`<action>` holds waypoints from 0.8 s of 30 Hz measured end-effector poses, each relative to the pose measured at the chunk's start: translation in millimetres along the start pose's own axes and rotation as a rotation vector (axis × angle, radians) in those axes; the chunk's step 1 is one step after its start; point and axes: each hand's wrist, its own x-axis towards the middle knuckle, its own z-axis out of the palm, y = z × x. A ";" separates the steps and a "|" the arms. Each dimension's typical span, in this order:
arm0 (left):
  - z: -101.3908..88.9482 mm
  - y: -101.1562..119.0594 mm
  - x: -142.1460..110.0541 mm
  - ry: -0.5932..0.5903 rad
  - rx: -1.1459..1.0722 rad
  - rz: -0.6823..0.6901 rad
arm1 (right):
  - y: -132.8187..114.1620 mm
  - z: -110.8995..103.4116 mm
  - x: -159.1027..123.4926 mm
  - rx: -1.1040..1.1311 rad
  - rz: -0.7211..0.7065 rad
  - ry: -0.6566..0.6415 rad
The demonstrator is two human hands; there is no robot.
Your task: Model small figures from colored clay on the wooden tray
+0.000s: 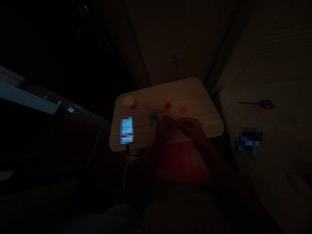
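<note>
My left hand and my right hand meet over the front of a small wooden table. Both have their fingers curled and pressed together at the tips; the dim light hides whatever lies between them. Just left of my left hand is a green leaf-like piece. Beyond the hands lie an orange lump, a small red ball and a pink flower-shaped piece. A bit of something teal shows beside my right hand, mostly covered.
At the table's left stand a lidded jar and a lit phone with a cable hanging down. Scissors rest on a pale surface to the right. A wall socket with a plug is behind.
</note>
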 end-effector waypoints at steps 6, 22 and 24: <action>0.7 1.1 -0.1 -0.005 0.054 0.082 | -5.3 -0.7 0.5 0.015 0.020 -0.034; -0.5 4.3 -4.5 0.002 0.066 0.039 | -9.1 -0.2 -1.1 0.031 0.022 -0.054; -0.5 4.8 -4.2 0.005 0.058 0.021 | -8.4 -0.4 -1.0 0.035 0.020 -0.060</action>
